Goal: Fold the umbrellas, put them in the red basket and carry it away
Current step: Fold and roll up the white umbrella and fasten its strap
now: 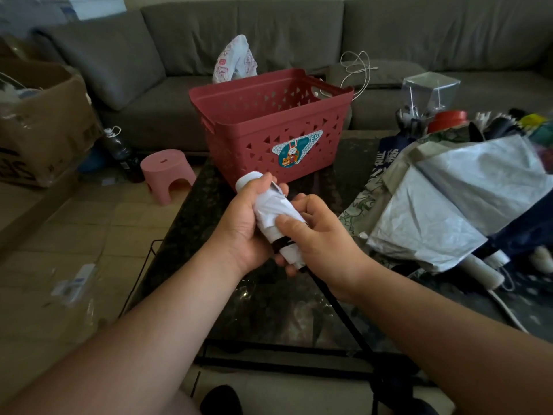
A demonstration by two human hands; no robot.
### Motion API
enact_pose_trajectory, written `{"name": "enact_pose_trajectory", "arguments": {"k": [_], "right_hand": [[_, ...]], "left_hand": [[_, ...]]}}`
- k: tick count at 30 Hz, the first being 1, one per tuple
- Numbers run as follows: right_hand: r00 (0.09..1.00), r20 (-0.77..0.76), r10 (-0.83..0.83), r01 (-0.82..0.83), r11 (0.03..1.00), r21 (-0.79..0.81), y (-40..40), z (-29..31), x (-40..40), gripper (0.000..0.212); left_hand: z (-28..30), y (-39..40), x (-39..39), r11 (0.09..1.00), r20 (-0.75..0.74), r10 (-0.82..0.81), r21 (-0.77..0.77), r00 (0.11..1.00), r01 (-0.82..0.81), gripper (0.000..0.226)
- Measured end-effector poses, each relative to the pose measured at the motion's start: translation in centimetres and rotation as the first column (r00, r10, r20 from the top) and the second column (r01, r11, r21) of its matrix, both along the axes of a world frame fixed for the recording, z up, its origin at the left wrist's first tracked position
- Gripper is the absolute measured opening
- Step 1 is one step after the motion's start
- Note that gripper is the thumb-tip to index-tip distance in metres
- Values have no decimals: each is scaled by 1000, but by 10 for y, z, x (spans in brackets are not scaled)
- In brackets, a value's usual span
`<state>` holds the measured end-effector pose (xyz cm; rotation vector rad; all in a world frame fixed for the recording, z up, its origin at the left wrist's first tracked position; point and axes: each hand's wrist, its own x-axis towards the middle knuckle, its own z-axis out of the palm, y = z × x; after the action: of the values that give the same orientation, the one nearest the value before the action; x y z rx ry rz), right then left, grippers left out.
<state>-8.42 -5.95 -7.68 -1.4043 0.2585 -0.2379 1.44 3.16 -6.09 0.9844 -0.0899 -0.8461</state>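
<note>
Over a dark stone-topped table [269, 298], our left hand [242, 226] and right hand [323, 238] both wrap a folded white umbrella [275, 205]; beyond them sits the red basket [269, 130], a grey sofa [269, 28] behind.

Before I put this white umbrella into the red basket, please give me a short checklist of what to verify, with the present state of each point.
1. White umbrella rolled compact: ok.
2. Black strap closed around it: cannot tell.
3. Left hand and right hand both hold it: ok.
4. Red basket upright, mouth open: ok.
5. Basket has room: ok, the visible interior holds nothing.
6. Other umbrellas folded: not ok, still spread on the table.
</note>
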Motion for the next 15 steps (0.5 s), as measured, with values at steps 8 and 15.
{"name": "enact_pose_trajectory", "arguments": {"k": [8,15], "right_hand": [[987,-155,39,-75,969,-237,0,-4,7,40],[987,-148,71,-54,992,115,5,6,19,21]], "left_hand": [[-16,-6,18,983,57,130,120,990,-136,31],[-11,2,31,992,-2,39,-120,999,-39,32]]}}
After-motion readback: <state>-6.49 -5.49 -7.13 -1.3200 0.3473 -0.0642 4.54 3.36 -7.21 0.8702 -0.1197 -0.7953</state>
